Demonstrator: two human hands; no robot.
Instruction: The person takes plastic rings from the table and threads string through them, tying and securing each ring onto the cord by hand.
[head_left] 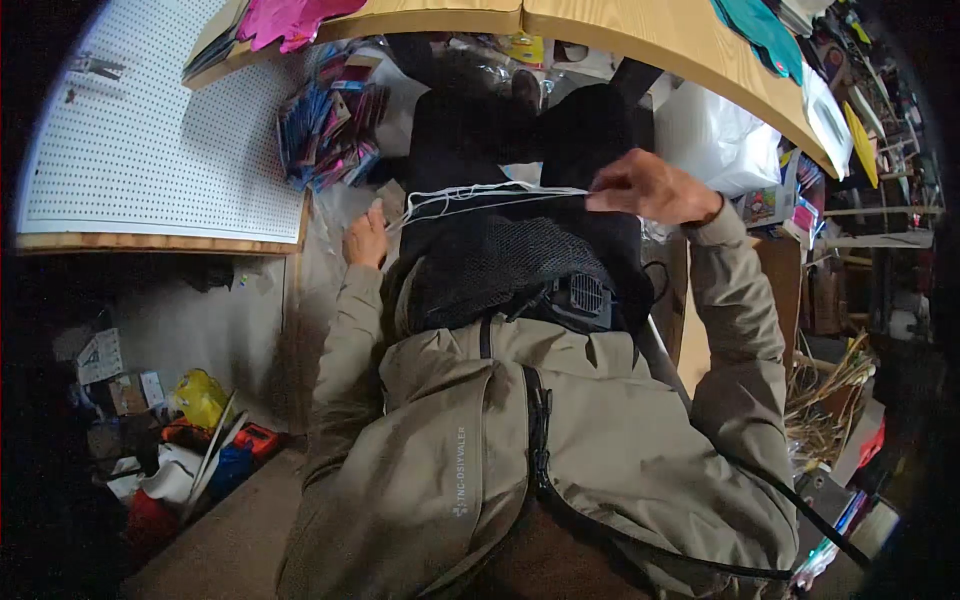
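Observation:
Several strands of thin white cord [480, 190] run across my lap between my two hands. My right hand [655, 190] pinches the cord's right end, fingers pressed together. At the other end, my left hand [367, 238] is closed with the strands at its fingertips, one finger or thumb pointing up. Beneath the cord lie my dark trousers [585, 130] and a black mesh cloth [510, 255]. A small black vented device [585, 295] sits at my waist.
A wooden table [640, 30] curves ahead of me, with pink cloth [290, 18] and teal cloth [760, 35] on it. White pegboard [160, 140] stands at left, beside hanging packets [325, 120]. Clear plastic bags [715, 135] are at right. Clutter fills the lower left floor.

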